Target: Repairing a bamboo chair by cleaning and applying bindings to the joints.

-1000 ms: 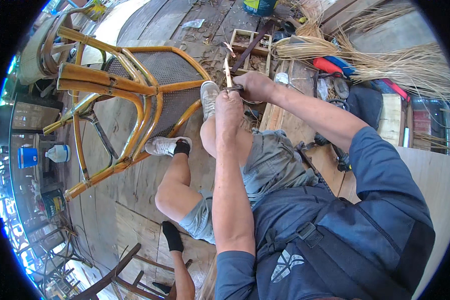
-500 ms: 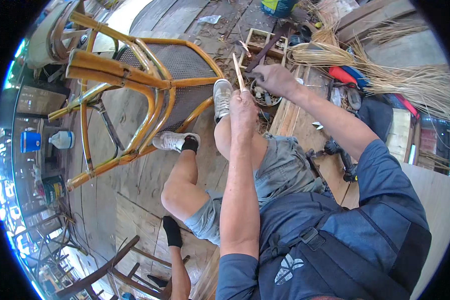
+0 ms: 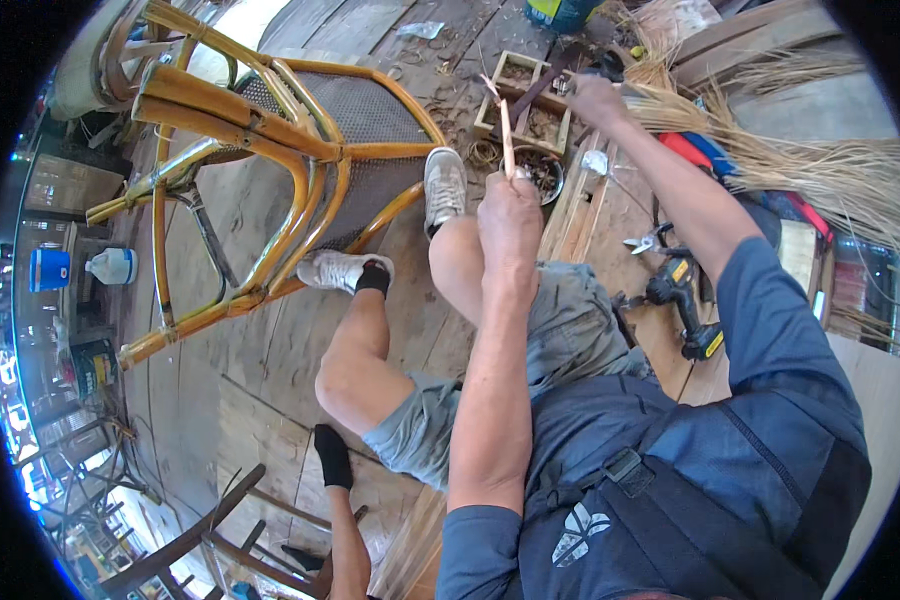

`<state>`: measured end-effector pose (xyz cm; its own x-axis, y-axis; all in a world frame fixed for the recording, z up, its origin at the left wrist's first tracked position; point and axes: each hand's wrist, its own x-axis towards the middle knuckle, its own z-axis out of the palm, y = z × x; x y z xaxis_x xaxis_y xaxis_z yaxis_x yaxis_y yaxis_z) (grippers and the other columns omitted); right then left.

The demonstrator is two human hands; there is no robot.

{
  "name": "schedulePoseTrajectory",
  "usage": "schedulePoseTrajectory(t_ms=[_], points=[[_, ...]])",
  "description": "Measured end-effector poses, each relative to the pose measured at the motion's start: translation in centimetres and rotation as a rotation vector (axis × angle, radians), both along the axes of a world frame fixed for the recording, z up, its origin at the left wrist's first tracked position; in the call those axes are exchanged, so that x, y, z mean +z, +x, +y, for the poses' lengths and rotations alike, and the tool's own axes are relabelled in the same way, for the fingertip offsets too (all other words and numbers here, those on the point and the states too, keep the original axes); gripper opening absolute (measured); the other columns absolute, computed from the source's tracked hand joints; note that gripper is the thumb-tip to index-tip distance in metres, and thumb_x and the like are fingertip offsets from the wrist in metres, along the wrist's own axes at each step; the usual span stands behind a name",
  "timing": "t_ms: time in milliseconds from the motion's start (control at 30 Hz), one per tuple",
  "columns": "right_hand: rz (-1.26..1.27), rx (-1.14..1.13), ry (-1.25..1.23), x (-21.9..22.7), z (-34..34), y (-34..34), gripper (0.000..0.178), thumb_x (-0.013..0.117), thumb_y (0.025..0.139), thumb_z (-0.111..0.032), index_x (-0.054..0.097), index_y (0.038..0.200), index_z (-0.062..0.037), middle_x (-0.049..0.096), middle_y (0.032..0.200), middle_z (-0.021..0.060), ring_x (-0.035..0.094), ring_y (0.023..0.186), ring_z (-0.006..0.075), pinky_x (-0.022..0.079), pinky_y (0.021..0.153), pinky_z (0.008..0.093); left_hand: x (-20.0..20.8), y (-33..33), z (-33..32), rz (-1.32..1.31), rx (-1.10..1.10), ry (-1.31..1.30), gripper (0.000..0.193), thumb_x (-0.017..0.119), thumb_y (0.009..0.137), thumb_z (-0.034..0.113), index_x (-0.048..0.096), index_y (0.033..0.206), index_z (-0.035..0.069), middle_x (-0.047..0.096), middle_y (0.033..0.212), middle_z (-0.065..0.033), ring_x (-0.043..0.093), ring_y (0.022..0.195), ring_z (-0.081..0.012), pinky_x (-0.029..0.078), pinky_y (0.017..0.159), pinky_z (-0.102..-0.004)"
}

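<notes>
One pale emblem [image 3: 580,534] on dark clothing [image 3: 710,465]; left hand [image 3: 510,220] grips stick [image 3: 507,130].

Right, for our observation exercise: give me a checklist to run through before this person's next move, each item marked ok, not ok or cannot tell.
1. Pale stick gripped: ok, the left hand is closed around its lower end.
2. Right hand apart from the stick: ok, it is beyond it, near the divided wooden box.
3. Right hand empty: cannot tell, its fingers are too small to read.
4. Box free of scraps: not ok, brown bits lie inside.
5. Cordless drill out of both hands: ok, it lies by the right thigh.
6. Right shoe clear of the chair: cannot tell, they may touch.
</notes>
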<state>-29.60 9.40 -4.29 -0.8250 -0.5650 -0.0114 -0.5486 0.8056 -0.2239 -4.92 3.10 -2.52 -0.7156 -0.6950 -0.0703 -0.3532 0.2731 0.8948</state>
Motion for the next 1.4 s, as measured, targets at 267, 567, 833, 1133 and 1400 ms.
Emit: schedulePoseTrajectory(t_ms=[267,567,833,1133,1400], points=[[-0.025,0.523,-0.135,-1.4,-2.3,10.1,0.019,0.053,0.077,-0.022,0.062,0.087,-0.0082,0.064,0.085,0.0173,0.062,0.080,0.0354,0.049,0.071,0.0419,-1.7,-0.9,-0.9,-0.015,0.064,-0.038,0.033,0.043,0.091,0.026,0.053,0.084,-0.005,0.058,0.078,-0.0310,0.056,0.078,-0.0478,0.043,0.069,-0.0533],[0.065,-0.067,0.105,-0.7,2.4,-3.1,0.026,0.057,0.079,-0.028,0.065,0.094,-0.0071,0.065,0.093,0.0162,0.063,0.084,0.0333,0.050,0.075,0.0429,0.1,0.2,0.1,-0.061,0.041,0.001,0.028,0.047,0.089,0.024,0.052,0.089,-0.004,0.060,0.080,-0.0291,0.057,0.080,-0.0469,0.044,0.072,-0.0525],[-0.035,0.590,-0.093,0.1,-0.3,11.2,0.012,0.054,0.076,-0.015,0.060,0.083,-0.0088,0.063,0.078,0.0165,0.062,0.077,0.0352,0.049,0.066,0.0420,-2.0,-1.5,-1.3,-0.035,0.045,0.078,0.029,0.046,0.089,0.022,0.053,0.092,-0.007,0.059,0.085,-0.0325,0.056,0.084,-0.0476,0.043,0.076,-0.0524],[0.051,0.030,0.244,-0.7,2.2,-3.1,0.026,0.056,0.078,-0.021,0.065,0.091,-0.0007,0.063,0.096,0.0205,0.063,0.089,0.0328,0.051,0.075,0.0408,0.6,0.5,1.3,-0.082,-0.026,-0.038,0.026,0.046,0.089,0.022,0.053,0.089,-0.003,0.059,0.080,-0.0300,0.057,0.079,-0.0475,0.045,0.071,-0.0536],[-0.035,0.557,0.025,0.8,-1.7,12.0,0.025,0.052,0.079,-0.023,0.063,0.093,-0.0061,0.063,0.087,0.0211,0.063,0.079,0.0346,0.050,0.072,0.0421,-1.0,-0.3,-0.4,-0.041,0.105,-0.001,0.027,0.047,0.089,0.023,0.052,0.087,-0.003,0.059,0.079,-0.0294,0.058,0.078,-0.0459,0.045,0.070,-0.0536]])
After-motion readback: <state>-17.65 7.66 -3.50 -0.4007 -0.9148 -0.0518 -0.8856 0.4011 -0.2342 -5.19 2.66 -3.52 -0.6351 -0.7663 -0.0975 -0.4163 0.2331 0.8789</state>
